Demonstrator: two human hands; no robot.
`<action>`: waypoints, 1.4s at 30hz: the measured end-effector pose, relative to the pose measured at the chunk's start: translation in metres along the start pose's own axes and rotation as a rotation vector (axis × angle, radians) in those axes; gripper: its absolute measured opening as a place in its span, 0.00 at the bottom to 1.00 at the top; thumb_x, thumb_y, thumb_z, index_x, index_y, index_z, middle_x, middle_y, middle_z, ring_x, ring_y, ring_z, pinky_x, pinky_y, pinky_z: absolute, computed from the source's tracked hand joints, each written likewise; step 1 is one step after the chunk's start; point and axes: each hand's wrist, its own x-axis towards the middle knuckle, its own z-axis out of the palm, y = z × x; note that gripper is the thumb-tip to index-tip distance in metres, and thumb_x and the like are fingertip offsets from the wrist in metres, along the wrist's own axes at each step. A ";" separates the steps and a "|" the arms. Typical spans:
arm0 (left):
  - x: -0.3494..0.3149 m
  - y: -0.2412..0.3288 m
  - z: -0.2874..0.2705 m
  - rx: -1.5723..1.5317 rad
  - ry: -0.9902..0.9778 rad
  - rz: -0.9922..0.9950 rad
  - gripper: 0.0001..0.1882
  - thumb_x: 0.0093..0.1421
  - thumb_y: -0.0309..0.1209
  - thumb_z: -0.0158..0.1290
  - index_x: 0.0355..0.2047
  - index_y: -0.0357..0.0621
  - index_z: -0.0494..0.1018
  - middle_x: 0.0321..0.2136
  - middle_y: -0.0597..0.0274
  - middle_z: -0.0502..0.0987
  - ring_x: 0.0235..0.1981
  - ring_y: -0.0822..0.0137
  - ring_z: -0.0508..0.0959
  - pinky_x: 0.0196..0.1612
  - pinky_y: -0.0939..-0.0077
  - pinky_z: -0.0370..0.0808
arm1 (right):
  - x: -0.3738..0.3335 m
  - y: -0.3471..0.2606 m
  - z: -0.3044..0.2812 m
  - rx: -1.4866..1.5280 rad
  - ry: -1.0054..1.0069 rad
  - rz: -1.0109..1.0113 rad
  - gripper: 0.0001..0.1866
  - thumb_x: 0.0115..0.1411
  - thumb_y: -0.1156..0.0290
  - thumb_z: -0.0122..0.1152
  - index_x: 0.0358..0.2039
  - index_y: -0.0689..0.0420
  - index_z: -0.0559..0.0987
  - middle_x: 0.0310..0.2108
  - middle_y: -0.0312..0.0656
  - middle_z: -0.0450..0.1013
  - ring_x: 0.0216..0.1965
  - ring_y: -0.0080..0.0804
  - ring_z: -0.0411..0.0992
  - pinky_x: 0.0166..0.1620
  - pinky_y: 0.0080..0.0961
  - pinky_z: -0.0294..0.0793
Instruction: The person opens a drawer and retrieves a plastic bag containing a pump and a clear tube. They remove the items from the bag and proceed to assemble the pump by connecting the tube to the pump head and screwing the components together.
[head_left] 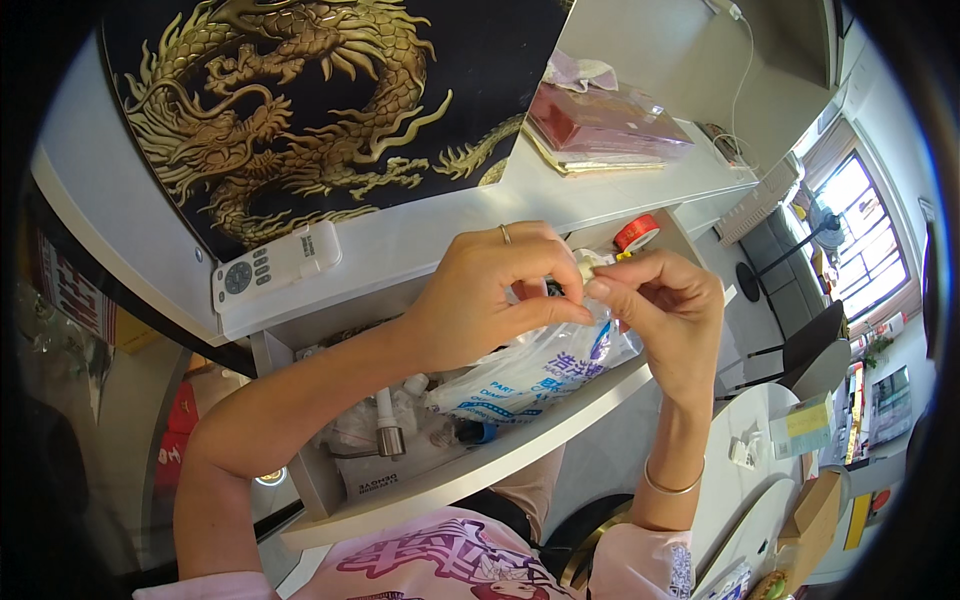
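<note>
Both my hands meet over an open drawer [560, 440]. My left hand [490, 285] comes in from the left with thumb and fingers pinched together. My right hand [675, 310] pinches from the other side, its fingertips close to the left ones. Between them is the gathered, whitish top of a clear plastic bag [520, 385] with blue and purple print. The bag's body lies in the drawer, bulging with pale contents I cannot make out. A roll of red tape [637, 233] sits in the drawer's far right corner, just beyond my right hand.
A metal-ended white fitting [389, 435] and a blue-capped piece [475, 432] lie in the drawer. Above it, a white remote control [275, 265] rests on the ledge before a gold dragon panel [300, 110]. A clear-wrapped box [605, 125] stands farther right. A round table [735, 480] is at right.
</note>
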 end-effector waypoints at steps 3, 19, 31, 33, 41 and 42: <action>0.000 0.004 -0.001 0.002 -0.001 -0.014 0.06 0.41 0.21 0.57 0.20 0.38 0.70 0.25 0.62 0.69 0.19 0.78 0.70 0.22 0.86 0.66 | -0.002 0.000 0.000 -0.022 -0.042 -0.024 0.05 0.47 0.77 0.58 0.18 0.64 0.75 0.22 0.39 0.71 0.23 0.19 0.66 0.27 0.15 0.64; -0.018 0.040 -0.001 0.125 -0.485 0.490 0.06 0.50 0.29 0.48 0.27 0.40 0.73 0.28 0.60 0.74 0.24 0.69 0.75 0.23 0.81 0.72 | -0.001 0.009 -0.051 -0.130 0.069 0.085 0.10 0.53 0.69 0.51 0.23 0.63 0.75 0.22 0.39 0.72 0.20 0.17 0.65 0.22 0.11 0.63; -0.031 0.063 0.023 0.060 -0.305 0.531 0.04 0.44 0.29 0.50 0.18 0.44 0.66 0.21 0.67 0.69 0.15 0.75 0.68 0.17 0.84 0.66 | 0.046 0.077 -0.012 -0.700 -0.531 -0.203 0.05 0.44 0.77 0.54 0.25 0.62 0.73 0.23 0.44 0.70 0.27 0.40 0.69 0.32 0.29 0.68; -0.030 0.064 0.028 0.053 -0.248 0.525 0.05 0.43 0.28 0.51 0.16 0.45 0.65 0.20 0.68 0.69 0.13 0.76 0.67 0.15 0.85 0.65 | 0.053 0.085 0.006 -0.824 -0.587 -0.371 0.06 0.45 0.76 0.55 0.26 0.62 0.73 0.24 0.43 0.70 0.26 0.37 0.70 0.30 0.28 0.68; -0.030 0.066 0.028 0.140 -0.176 0.560 0.08 0.43 0.28 0.47 0.12 0.47 0.59 0.15 0.70 0.62 0.13 0.76 0.65 0.14 0.85 0.62 | 0.059 0.105 0.066 -1.219 -0.851 -0.665 0.09 0.43 0.73 0.49 0.27 0.62 0.72 0.22 0.44 0.70 0.23 0.32 0.71 0.25 0.23 0.70; -0.030 0.067 0.029 0.144 -0.177 0.561 0.08 0.43 0.28 0.46 0.12 0.47 0.59 0.15 0.70 0.62 0.13 0.77 0.64 0.14 0.85 0.62 | 0.059 0.105 0.067 -1.221 -0.859 -0.677 0.08 0.43 0.73 0.49 0.26 0.62 0.71 0.21 0.44 0.70 0.23 0.32 0.71 0.25 0.22 0.70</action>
